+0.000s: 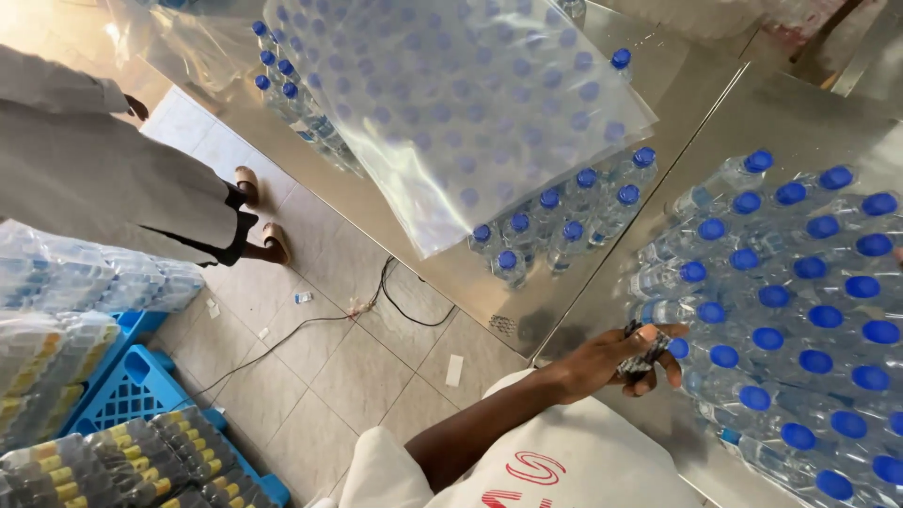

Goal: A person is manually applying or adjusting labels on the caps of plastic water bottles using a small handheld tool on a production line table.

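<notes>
Left hand: point(628, 356) lower centre of frame, fingers curled tight around a small dark object point(643, 350); its kind could not be made out.
Right hand: not in view.
Bottles: point(800, 310) clear, blue-capped, packed upright and touching across the right of the frame on a steel table point(800, 113); the left hand lay against the nearest of them.
Second group: point(564, 221) smaller cluster at centre, partly under a clear plastic sheet point(470, 103) spread over the upper middle.
Handling (judged): bottles likely heavy when full, smooth, walls soft enough to dent; best taken at neck or cap. Sheet light, limp, slippery; take by an edge.
Surroundings: another person point(103, 179) stood upper left on the tile floor point(348, 367); blue crates point(132, 386) and wrapped packs point(113, 466) lower left.
</notes>
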